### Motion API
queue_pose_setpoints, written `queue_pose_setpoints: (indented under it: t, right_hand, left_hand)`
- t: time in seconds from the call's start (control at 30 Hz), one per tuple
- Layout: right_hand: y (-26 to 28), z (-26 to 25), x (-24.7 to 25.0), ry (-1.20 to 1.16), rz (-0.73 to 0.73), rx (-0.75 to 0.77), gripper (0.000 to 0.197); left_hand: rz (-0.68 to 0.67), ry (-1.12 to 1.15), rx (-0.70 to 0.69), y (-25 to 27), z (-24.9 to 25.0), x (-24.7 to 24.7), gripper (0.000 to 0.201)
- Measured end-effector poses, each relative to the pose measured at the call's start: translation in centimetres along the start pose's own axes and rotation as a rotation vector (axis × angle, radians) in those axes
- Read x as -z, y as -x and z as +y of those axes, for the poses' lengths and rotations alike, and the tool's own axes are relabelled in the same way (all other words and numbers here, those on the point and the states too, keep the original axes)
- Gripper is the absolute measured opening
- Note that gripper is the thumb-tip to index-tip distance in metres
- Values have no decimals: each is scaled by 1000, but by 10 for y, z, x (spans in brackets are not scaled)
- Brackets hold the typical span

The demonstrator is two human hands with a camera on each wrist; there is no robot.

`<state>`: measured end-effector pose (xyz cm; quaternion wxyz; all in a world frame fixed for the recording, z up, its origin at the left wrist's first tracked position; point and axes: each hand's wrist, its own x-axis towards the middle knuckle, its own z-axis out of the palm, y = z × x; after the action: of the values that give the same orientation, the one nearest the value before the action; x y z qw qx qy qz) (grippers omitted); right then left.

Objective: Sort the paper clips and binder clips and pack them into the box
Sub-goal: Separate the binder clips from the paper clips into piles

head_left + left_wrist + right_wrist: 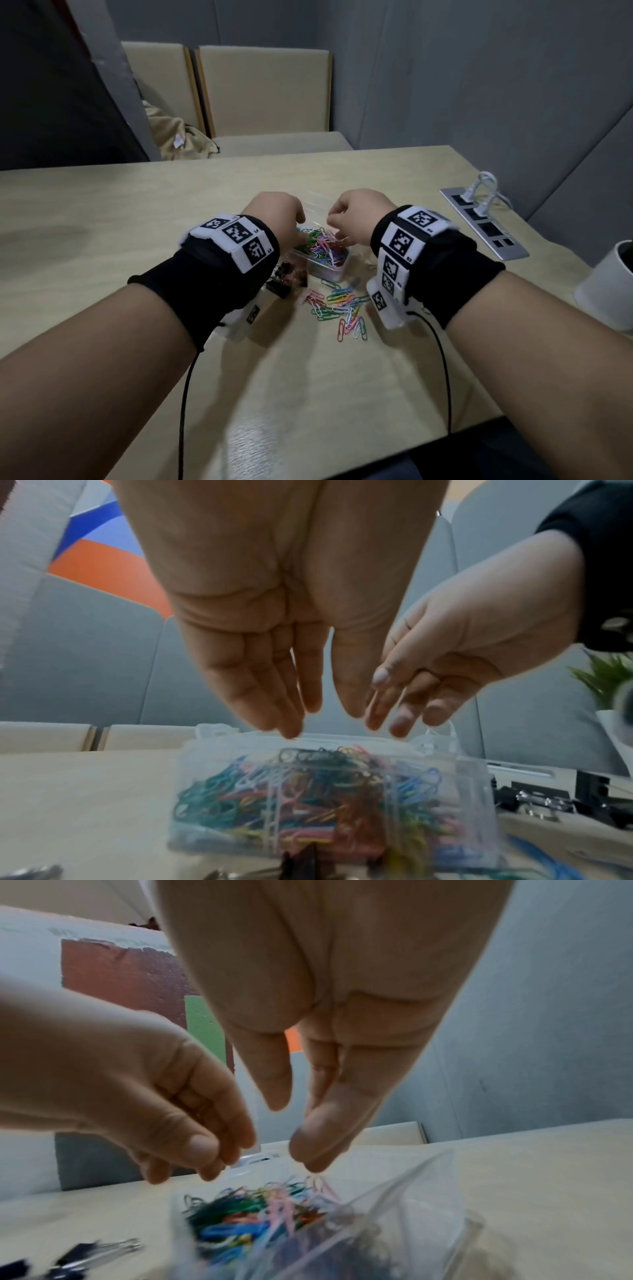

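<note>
Paper clips point(322, 247) heap the clear box point(329, 270) mid-frame, so my left hand point(274, 212) hangs relaxed and empty while my right hand point(356, 214) pinches more over it.

hands point(274, 216) over box point(325, 265), loose clips point(342, 305)

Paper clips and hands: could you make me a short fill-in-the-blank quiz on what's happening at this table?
1. Both hands, left hand and right hand, hover over a clear plastic ____ .
2. The box is full of colourful ____ clips.
3. More loose paper clips lie on the ____ in front of the box.
4. The binder clips beside the box are ____ in colour.

Missing words: box; paper; table; black
</note>
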<state>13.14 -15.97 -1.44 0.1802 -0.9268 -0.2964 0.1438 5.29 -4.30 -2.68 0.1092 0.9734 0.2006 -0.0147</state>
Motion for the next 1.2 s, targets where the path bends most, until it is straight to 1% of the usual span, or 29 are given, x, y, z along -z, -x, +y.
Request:
queue_pose_setpoints:
  t: [0.07, 0.17, 0.23, 0.33, 0.37, 0.4, 0.43, 0.47, 0.5, 0.53, 0.57, 0.6, 0.63, 0.67, 0.73, 0.8, 0.83, 0.87, 0.93, 0.97, 1.03, 1.07, 1.13, 1.2]
  right_hand:
    - [-10, 3, 2, 135, 15, -20, 29]
    - [-23, 17, -3, 365, -22, -53, 32]
    - [-24, 18, -5, 430, -91, -85, 33]
    - [-36, 20, -11, 494, -133, -97, 30]
    - [-66, 42, -25, 522, -134, -66, 29]
    - [-102, 68, -41, 540, -133, -109, 32]
    - [-124, 81, -53, 544, -144, -166, 37]
    - [-129, 82, -56, 494, -133, -237, 36]
    - [-120, 77, -51, 443, -114, -261, 25]
    - [-93, 61, -41, 439, -87, -256, 10]
    - [-57, 34, -28, 450, -102, -248, 17]
    - [-37, 23, -24, 430, -55, -223, 28]
    - [-31, 22, -24, 410, -31, -234, 34]
    - [-31, 24, -24, 433, -1, -218, 35]
    - [-34, 30, -32, 429, 16, -239, 31]
    - [-35, 32, -34, 479, -14, -200, 17]
    - [-38, 34, -36, 505, -32, -195, 16]
    - [-39, 37, -35, 519, -55, -181, 17]
    - [-36, 37, -32, 499, -50, -130, 27]
    - [-36, 36, -31, 487, -38, -98, 26]
    - [-30, 32, -27, 467, -29, -45, 19]
    - [-27, 30, -24, 478, -36, -56, 20]
    - [-25, 25, -19, 477, -41, -92, 36]
    - [-20, 22, -9, 437, -6, -71, 32]
  left_hand:
    - [3, -10, 42, -2, -4, -7, 42]
    - [-61, -32, 127, -2, -6, -16, 51]
    - [-89, -40, 122, -3, -7, -19, 54]
    - [-118, -73, 81, -3, -7, -15, 56]
    - [-130, -88, 70, -2, -7, -14, 56]
    - [-138, -103, 61, -1, -6, -13, 57]
    - [-144, -114, 54, 1, -5, -12, 57]
    - [-150, -121, 48, 2, -5, -12, 58]
    - [-155, -124, 42, 3, -6, -12, 58]
    - [-158, -123, 36, 5, -6, -13, 58]
    - [-159, -123, 31, 7, -6, -14, 58]
    - [-159, -123, 26, 8, -7, -15, 58]
    - [-159, -125, 23, 9, -7, -15, 58]
    - [-160, -126, 20, 10, -7, -15, 58]
    - [-160, -128, 18, 11, -6, -15, 59]
    - [-159, -130, 20, 11, -6, -14, 59]
    - [-161, -133, 22, 11, -6, -14, 59]
    - [-163, -135, 23, 11, -6, -14, 59]
    - [-163, -137, 24, 12, -5, -14, 59]
    - [-162, -138, 24, 12, -6, -14, 59]
    - [-160, -139, 27, 12, -5, -14, 59]
    - [-158, -138, 29, 12, -5, -14, 59]
    - [-153, -137, 33, 12, -5, -15, 60]
    - [-151, -138, 36, 12, -6, -15, 59]
